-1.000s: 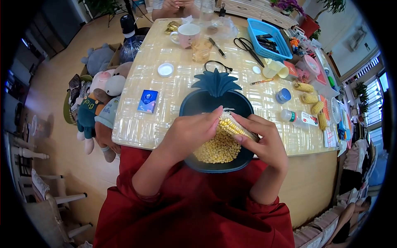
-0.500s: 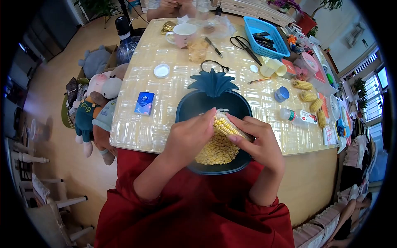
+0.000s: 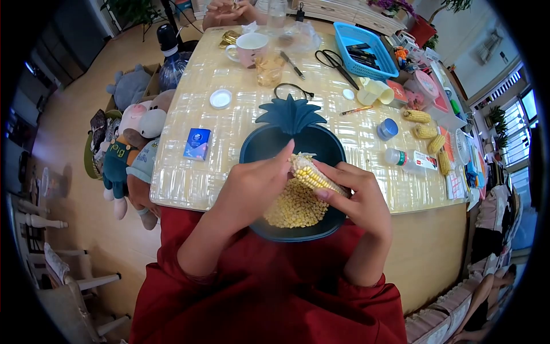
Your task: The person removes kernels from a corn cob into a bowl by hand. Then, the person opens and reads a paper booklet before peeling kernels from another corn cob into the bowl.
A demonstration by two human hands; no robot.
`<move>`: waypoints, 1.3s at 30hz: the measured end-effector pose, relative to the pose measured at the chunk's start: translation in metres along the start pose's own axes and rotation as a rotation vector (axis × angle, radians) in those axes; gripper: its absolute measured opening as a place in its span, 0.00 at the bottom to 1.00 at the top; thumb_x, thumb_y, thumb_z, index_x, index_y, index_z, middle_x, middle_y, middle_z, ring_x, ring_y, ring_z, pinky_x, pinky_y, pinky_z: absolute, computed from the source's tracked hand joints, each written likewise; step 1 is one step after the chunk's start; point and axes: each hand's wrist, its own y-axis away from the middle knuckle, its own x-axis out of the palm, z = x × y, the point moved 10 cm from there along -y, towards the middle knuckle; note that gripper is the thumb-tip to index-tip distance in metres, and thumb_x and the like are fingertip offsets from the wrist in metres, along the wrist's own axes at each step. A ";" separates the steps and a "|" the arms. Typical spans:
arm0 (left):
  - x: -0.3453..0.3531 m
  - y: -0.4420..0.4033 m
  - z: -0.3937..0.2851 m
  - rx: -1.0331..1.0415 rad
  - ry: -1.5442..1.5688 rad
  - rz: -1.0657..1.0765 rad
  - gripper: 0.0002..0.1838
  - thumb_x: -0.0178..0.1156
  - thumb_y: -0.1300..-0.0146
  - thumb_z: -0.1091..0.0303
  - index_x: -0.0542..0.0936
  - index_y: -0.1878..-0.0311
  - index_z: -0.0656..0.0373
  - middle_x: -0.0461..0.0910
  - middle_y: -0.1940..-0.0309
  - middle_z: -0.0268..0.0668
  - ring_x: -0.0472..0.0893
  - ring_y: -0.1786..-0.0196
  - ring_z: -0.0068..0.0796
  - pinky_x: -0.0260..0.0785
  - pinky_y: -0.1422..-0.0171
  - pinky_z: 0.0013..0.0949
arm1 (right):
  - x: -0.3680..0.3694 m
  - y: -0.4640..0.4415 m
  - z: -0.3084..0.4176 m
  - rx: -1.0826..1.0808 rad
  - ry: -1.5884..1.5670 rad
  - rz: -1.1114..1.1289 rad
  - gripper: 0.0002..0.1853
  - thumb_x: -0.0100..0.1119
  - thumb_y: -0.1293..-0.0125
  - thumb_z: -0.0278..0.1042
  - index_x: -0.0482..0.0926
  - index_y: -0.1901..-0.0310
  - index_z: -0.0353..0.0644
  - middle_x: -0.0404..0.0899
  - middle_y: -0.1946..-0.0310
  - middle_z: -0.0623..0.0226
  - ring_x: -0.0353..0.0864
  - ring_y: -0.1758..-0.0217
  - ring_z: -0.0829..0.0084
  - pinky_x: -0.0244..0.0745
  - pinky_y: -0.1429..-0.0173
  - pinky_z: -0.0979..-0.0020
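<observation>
My right hand (image 3: 358, 192) is wrapped round a corn cob (image 3: 313, 175) and holds it at a slant over a dark teal pineapple-shaped bowl (image 3: 258, 143). Part of the cob is stripped pale at its upper left end; yellow kernels still cover its middle. At that stripped end my left hand (image 3: 255, 183) is closed, its curled fingers against the cob and its thumb raised along the side. The fingertips of the left hand are partly hidden. Loose corn kernels (image 3: 295, 209) lie heaped in the near part of the bowl.
Several corn cobs (image 3: 425, 132) lie at the table's right, near a clear bottle (image 3: 409, 159) and a blue-lidded jar (image 3: 388, 129). Farther back are scissors (image 3: 338, 66), a blue basket (image 3: 366, 51) and a mug (image 3: 251, 49). A blue packet (image 3: 197, 144) lies left. Another person's hands (image 3: 232, 10) show across the table.
My left hand has shifted slightly left, and its thumb now sticks up more. The right hand keeps its hold on the cob. The whole view has moved a little.
</observation>
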 end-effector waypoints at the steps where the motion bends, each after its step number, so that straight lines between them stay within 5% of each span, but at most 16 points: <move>1: 0.001 -0.001 0.001 -0.042 0.029 0.037 0.20 0.61 0.28 0.74 0.81 0.34 0.60 0.88 0.63 0.49 0.89 0.64 0.38 0.80 0.58 0.33 | -0.001 0.001 0.000 0.001 -0.004 0.000 0.25 0.70 0.35 0.37 0.82 0.37 0.42 0.72 0.72 0.60 0.72 0.70 0.66 0.69 0.62 0.67; 3: 0.004 -0.002 0.004 -0.131 0.085 0.108 0.22 0.61 0.28 0.73 0.79 0.32 0.57 0.88 0.61 0.48 0.90 0.62 0.38 0.80 0.56 0.33 | -0.002 0.001 0.000 0.006 0.003 0.003 0.24 0.70 0.35 0.36 0.82 0.37 0.42 0.72 0.72 0.59 0.72 0.70 0.65 0.69 0.62 0.67; 6: 0.008 0.000 -0.006 0.092 0.001 0.088 0.22 0.62 0.29 0.72 0.80 0.32 0.57 0.88 0.59 0.47 0.90 0.59 0.38 0.81 0.53 0.33 | -0.002 0.001 0.002 0.016 0.027 0.007 0.24 0.70 0.35 0.36 0.82 0.37 0.41 0.72 0.72 0.59 0.72 0.70 0.65 0.69 0.62 0.67; 9: 0.007 0.001 -0.006 0.098 -0.012 0.076 0.21 0.64 0.30 0.73 0.81 0.34 0.58 0.88 0.56 0.47 0.90 0.56 0.38 0.81 0.53 0.33 | 0.000 0.000 0.002 0.011 0.032 0.004 0.24 0.70 0.35 0.37 0.82 0.37 0.41 0.72 0.72 0.59 0.72 0.70 0.65 0.69 0.63 0.66; 24: 0.004 0.003 -0.005 0.129 -0.079 0.042 0.21 0.65 0.34 0.76 0.83 0.37 0.60 0.88 0.59 0.47 0.89 0.63 0.38 0.81 0.59 0.33 | 0.004 0.000 -0.001 0.021 0.013 0.014 0.24 0.69 0.34 0.36 0.82 0.38 0.41 0.73 0.72 0.60 0.71 0.71 0.67 0.68 0.64 0.68; 39: 0.004 0.004 -0.016 0.233 -0.104 0.047 0.22 0.66 0.35 0.77 0.81 0.36 0.63 0.88 0.55 0.48 0.90 0.57 0.40 0.83 0.54 0.34 | 0.003 0.001 -0.008 0.010 -0.054 0.003 0.23 0.68 0.33 0.36 0.82 0.37 0.41 0.75 0.72 0.61 0.71 0.70 0.71 0.69 0.63 0.69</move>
